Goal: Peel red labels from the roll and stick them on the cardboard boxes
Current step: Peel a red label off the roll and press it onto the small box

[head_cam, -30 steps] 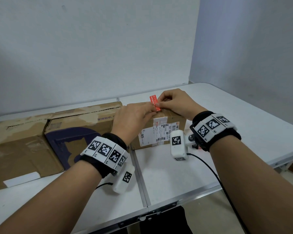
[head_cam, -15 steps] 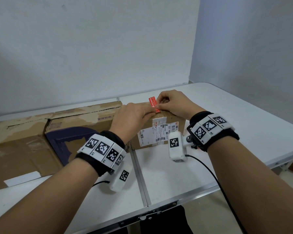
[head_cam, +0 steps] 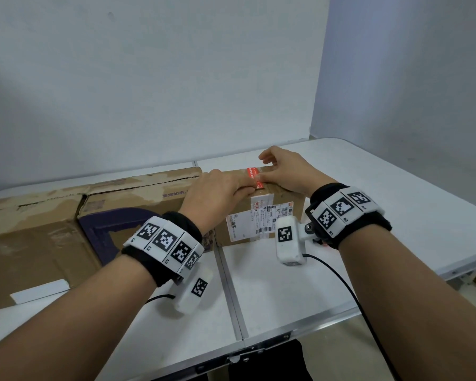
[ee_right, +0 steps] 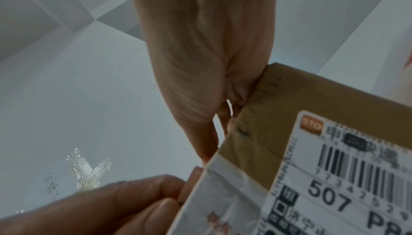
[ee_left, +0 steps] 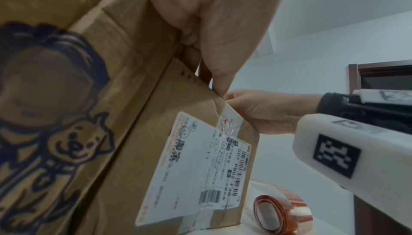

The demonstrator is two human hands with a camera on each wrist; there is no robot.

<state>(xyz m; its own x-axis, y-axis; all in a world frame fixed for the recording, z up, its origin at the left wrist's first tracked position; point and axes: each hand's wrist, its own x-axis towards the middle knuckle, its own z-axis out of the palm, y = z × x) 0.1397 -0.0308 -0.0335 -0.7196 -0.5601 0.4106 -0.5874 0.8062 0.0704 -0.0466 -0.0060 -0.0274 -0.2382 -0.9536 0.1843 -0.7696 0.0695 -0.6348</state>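
A red label (head_cam: 252,176) lies along the top of the small cardboard box (head_cam: 285,200), which has a white shipping label on its front. My left hand (head_cam: 226,191) pinches the label's near end at the box's front top edge. My right hand (head_cam: 278,171) presses its thumb on the label from the right, with the other fingers lifted and spread. In the left wrist view the roll of red labels (ee_left: 283,214) rests on the table beside the box (ee_left: 189,104), below my right hand (ee_left: 263,111). The head view hides the roll.
Two larger cardboard boxes stand to the left, one plain (head_cam: 25,243) and one with a dark blue print (head_cam: 138,196). All stand on a white folding table (head_cam: 286,298) against the wall. A scrap of clear tape (ee_right: 87,173) lies behind the small box.
The label was held tilted up over the box by both hands. It now lies flat on the box top, and my right hand has let go and spread its fingers.
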